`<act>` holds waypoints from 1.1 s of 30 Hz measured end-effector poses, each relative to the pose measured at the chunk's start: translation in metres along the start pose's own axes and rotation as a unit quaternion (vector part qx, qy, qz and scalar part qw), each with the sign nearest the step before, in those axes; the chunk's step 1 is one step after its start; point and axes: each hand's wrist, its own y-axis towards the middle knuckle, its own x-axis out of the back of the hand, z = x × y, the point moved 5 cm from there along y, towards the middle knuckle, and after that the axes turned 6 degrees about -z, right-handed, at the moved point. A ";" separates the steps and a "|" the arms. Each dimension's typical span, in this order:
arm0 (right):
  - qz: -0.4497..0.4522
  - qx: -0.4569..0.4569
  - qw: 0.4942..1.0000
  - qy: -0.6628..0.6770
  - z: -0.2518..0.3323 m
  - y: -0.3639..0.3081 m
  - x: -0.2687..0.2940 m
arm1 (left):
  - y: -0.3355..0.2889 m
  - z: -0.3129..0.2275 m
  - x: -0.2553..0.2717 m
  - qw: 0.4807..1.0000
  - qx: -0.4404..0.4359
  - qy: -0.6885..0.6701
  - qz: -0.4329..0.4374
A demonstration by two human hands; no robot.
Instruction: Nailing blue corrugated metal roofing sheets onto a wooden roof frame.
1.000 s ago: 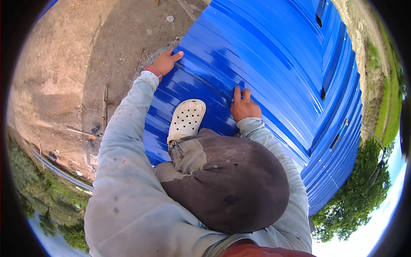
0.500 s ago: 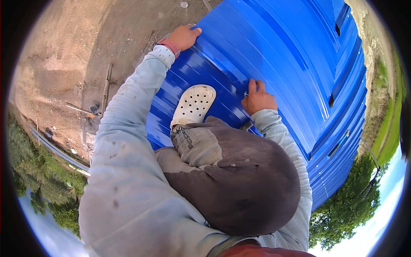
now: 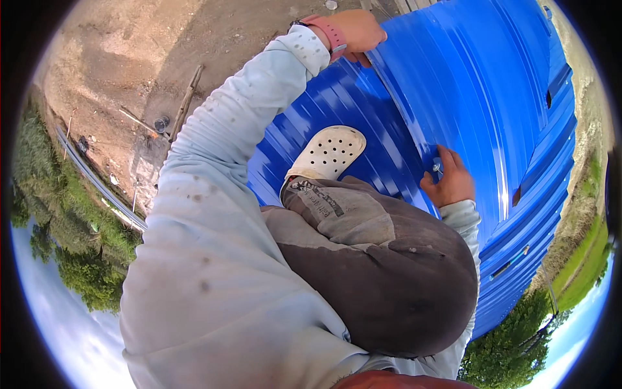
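My left hand (image 3: 355, 32), with a pink-banded watch (image 3: 334, 35) at its wrist, grips the near left corner of a blue ribbed metal roofing sheet (image 3: 466, 84). This sheet overlaps another blue sheet (image 3: 363, 97) beneath it. Lower along the same edge, my right hand (image 3: 455, 180) has its thumb and fingers curled around a small shiny piece (image 3: 438, 166) that looks like a screw. Between my arms, my foot in a white clog with holes (image 3: 330, 152) rests on the lower sheet.
My bent knee in dark trousers (image 3: 389, 272) fills the lower middle. The roof's left edge drops to dirt ground (image 3: 116, 52), where wooden poles (image 3: 186, 100) lie. Further ribbed sheets (image 3: 518, 253) run to the right, past which are grass and a tree (image 3: 512, 337).
My left hand has moved right and farther away with the sheet's corner. The upper sheet has shifted right relative to my clog, baring more lower sheet. My right hand has moved right too.
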 end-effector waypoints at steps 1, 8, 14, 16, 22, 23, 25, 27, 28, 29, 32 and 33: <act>-0.002 0.004 1.000 -0.002 -0.001 0.000 0.001 | 0.001 0.002 0.001 1.000 -0.008 0.017 0.013; -0.015 0.015 1.000 0.001 -0.004 -0.003 0.010 | 0.006 0.021 -0.008 0.989 -0.061 -0.133 0.025; -0.045 0.042 0.998 0.002 -0.001 -0.004 0.015 | 0.020 0.024 -0.017 0.978 -0.199 0.057 -0.003; -0.047 0.044 0.998 -0.004 0.000 -0.004 0.014 | 0.023 0.029 -0.019 0.975 -0.210 0.073 -0.001; -0.040 0.009 0.998 -0.051 0.005 0.002 -0.017 | 0.028 0.053 -0.054 0.981 -0.121 0.152 -0.002; -0.036 0.002 0.998 -0.060 0.006 0.003 -0.025 | 0.027 0.058 -0.061 0.992 -0.079 0.101 -0.003; -0.035 -0.024 0.995 -0.090 0.007 0.006 -0.040 | 0.024 0.069 -0.074 1.000 0.007 -0.003 -0.002; -0.012 -0.056 0.993 -0.102 0.005 0.007 -0.055 | 0.020 0.074 -0.076 0.994 0.055 0.000 -0.089; -0.011 -0.062 0.993 -0.105 0.004 0.009 -0.061 | 0.019 0.076 -0.075 0.988 0.086 0.007 -0.130; -0.009 -0.068 0.992 -0.107 0.003 0.010 -0.067 | 0.016 0.077 -0.076 0.979 0.116 0.012 -0.169; -0.020 -0.072 0.991 -0.107 0.003 0.015 -0.081 | 0.023 0.080 -0.085 0.990 0.119 -0.029 -0.072; -0.022 -0.077 0.991 -0.106 0.003 0.016 -0.085 | 0.023 0.082 -0.087 0.990 0.115 -0.038 -0.068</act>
